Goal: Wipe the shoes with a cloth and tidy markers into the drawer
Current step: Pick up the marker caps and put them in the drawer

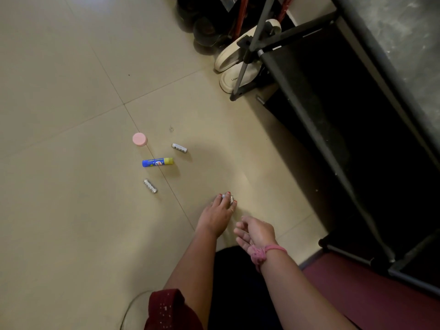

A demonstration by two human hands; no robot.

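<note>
On the beige tiled floor lie a blue stick with a yellow cap (157,162), a small silver marker (179,148) beyond it, and another silver marker (150,186) nearer to me. My left hand (217,214) reaches down to the floor and pinches a third small silver marker (228,198) at its fingertips. My right hand (253,232) hovers beside it, palm turned up, fingers relaxed and holding nothing. A pair of white shoes (235,60) lies at the foot of the rack, partly hidden by its metal legs.
A pink round lid (139,139) sits on the floor left of the markers. A black fabric shoe rack (333,96) on a grey metal frame fills the right side. Dark shoes (202,27) stand at the top. A thin cord (133,306) curves by my knee.
</note>
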